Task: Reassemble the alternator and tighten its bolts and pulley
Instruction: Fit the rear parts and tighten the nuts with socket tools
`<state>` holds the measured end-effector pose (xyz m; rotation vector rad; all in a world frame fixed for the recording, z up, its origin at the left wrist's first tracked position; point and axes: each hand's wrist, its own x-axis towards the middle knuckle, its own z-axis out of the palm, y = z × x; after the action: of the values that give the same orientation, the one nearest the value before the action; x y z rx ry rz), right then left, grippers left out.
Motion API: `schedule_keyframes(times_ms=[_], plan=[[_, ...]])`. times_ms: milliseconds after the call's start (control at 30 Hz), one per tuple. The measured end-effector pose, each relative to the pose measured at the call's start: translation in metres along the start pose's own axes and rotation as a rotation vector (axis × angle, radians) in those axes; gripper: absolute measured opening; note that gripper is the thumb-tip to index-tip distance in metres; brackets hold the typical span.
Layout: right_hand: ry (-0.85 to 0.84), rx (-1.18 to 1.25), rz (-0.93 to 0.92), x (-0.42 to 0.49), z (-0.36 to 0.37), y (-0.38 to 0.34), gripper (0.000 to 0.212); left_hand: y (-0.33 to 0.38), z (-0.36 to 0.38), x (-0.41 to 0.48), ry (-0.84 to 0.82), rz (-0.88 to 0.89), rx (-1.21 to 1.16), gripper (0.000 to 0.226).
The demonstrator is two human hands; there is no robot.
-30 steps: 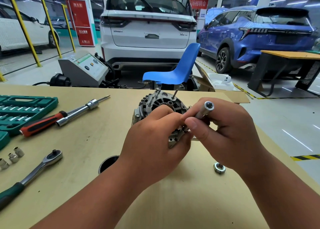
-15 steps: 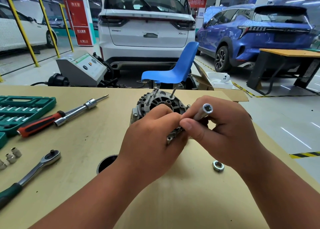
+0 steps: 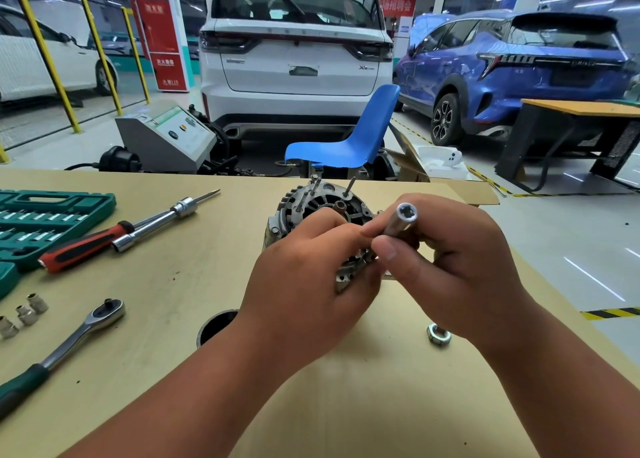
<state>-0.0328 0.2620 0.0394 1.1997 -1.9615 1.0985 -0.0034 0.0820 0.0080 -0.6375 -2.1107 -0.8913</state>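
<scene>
You are steadying the alternator [image 3: 322, 212] near the middle of the bench [image 3: 214, 277] with your left hand [image 3: 304, 281], its fingers curled over the near side of the housing so the body cannot roll while you work on it. Your right hand [image 3: 460, 267] is pinching a long socket [image 3: 398, 224] between thumb and fingertips, tilting it with its open end toward you and its lower end going down to the alternator's near right edge, probably to run a through-bolt in by hand before any real torque is applied; the bolt itself is hidden under your fingers. Several studs are standing up from the far face of the housing. A loose nut [image 3: 438, 334] is lying on the bench just beside your right wrist, likely waiting for the pulley. The ratchet [image 3: 65, 347] is resting well to your left, within reach for the final tightening.
</scene>
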Motion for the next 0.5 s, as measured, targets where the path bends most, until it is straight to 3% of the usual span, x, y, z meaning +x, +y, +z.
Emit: schedule_keyframes(times_ms=[500], plan=[[0.007, 0.058, 0.001, 0.0003, 0.0006, -0.0016, 0.019, 0.001, -0.0017, -0.0004, 0.0, 0.026, -0.007, 0.016]])
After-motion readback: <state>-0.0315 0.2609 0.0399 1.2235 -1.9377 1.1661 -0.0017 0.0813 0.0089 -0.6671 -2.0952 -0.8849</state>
